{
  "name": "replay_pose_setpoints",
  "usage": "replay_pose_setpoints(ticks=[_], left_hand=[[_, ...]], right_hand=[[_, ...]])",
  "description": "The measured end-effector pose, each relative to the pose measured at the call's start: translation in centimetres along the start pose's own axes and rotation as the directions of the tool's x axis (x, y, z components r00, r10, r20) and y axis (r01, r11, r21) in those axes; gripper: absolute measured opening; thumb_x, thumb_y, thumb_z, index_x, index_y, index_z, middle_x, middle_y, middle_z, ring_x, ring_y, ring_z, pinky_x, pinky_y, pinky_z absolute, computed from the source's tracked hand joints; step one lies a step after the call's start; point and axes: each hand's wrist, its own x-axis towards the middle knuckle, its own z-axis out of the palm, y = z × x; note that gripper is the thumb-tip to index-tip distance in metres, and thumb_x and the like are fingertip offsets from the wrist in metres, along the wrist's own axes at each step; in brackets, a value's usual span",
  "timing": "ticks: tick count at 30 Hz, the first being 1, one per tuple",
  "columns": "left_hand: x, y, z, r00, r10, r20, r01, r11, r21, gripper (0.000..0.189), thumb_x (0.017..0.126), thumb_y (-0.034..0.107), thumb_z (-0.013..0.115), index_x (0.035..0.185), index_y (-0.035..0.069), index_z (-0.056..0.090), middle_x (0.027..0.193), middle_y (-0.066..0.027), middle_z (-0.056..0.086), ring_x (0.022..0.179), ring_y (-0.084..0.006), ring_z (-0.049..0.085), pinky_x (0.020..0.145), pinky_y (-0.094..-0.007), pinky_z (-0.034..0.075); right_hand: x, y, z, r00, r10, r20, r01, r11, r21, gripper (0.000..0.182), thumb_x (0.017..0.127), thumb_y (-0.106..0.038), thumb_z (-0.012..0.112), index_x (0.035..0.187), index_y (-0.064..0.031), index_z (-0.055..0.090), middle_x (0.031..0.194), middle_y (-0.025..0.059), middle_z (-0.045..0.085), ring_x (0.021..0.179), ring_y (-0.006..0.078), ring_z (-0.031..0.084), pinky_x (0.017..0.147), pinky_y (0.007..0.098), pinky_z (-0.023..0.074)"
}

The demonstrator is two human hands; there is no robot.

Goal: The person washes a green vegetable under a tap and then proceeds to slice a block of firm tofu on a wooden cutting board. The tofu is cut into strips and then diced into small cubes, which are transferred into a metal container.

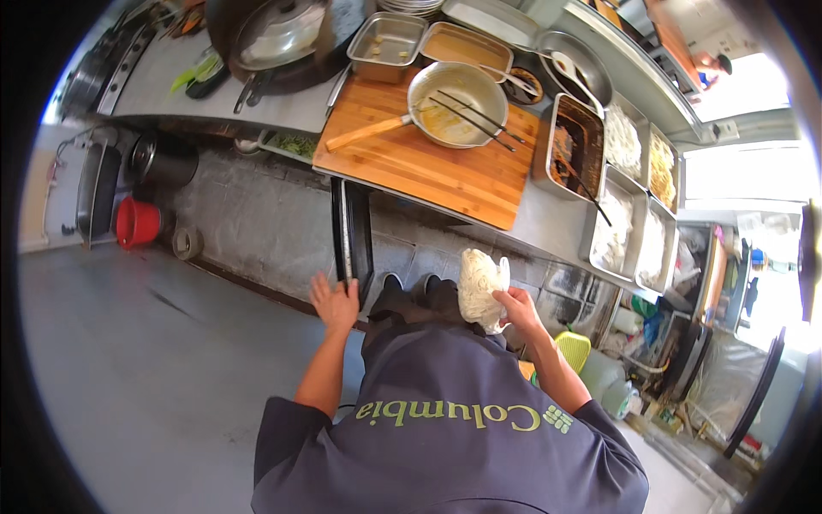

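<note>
A clear plastic bag of pale noodles (478,286) hangs in my right hand (519,310), pinched at its side in front of my legs. My left hand (336,305) holds nothing; its fingers are spread. It is at the near edge of a black-framed door (363,241) that stands open below the counter. Whether the palm touches that edge, I cannot tell. Ahead, a metal saucepan (443,132) with a wooden handle rests on a wooden cutting board (411,183). Black chopsticks (472,114) lie across its rim.
Right of the board stand a metal container of dark red sauce (575,148) and several trays of noodles (623,138). A lidded wok (282,38) is at the back left. A red bucket (137,221) is on the left. A person (709,67) is visible at far upper right.
</note>
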Motion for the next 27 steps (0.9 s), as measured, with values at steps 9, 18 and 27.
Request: replay_pose_setpoints(ticks=[9,18,27], left_hand=[[2.0,-4.7,1.8,0.91,-0.117,-0.398,0.099,0.993,-0.066,0.043,0.104,0.032,0.05,0.097,-0.001,0.077,0.134,-0.0179,0.063,0.132,-0.0417,0.051,0.114,-0.0558,0.033],[-0.6,-2.5,1.2,0.743,0.135,-0.656,-0.219,0.975,-0.048,0.031,0.104,0.017,0.044,0.111,-0.002,0.068,0.137,-0.0204,0.063,0.14,-0.0407,0.046,0.117,-0.0505,0.033],[-0.8,1.9,13.3,0.735,0.383,-0.56,-0.66,0.593,-0.461,0.013,0.092,0.009,0.063,0.102,0.003,0.069,0.109,-0.0133,0.073,0.096,-0.0386,0.069,0.086,-0.0523,0.056]], right_hand=[[16.1,6.5,7.3,0.975,-0.031,0.222,0.004,0.992,0.123,0.025,0.099,-0.024,0.06,0.098,0.0003,0.067,0.075,0.0056,0.067,0.05,0.0114,0.053,0.044,0.0251,0.0435],[27.7,12.1,9.1,0.902,-0.173,0.397,0.099,0.975,0.198,0.022,0.099,-0.014,0.063,0.115,0.0018,0.062,0.082,0.0048,0.064,0.049,0.0072,0.042,0.05,0.0263,0.0446],[30.1,13.9,10.2,0.875,-0.338,0.348,0.241,0.925,0.293,0.029,0.098,-0.011,0.059,0.121,0.0051,0.057,0.078,0.0056,0.061,0.04,0.0045,0.036,0.039,0.0251,0.0381]])
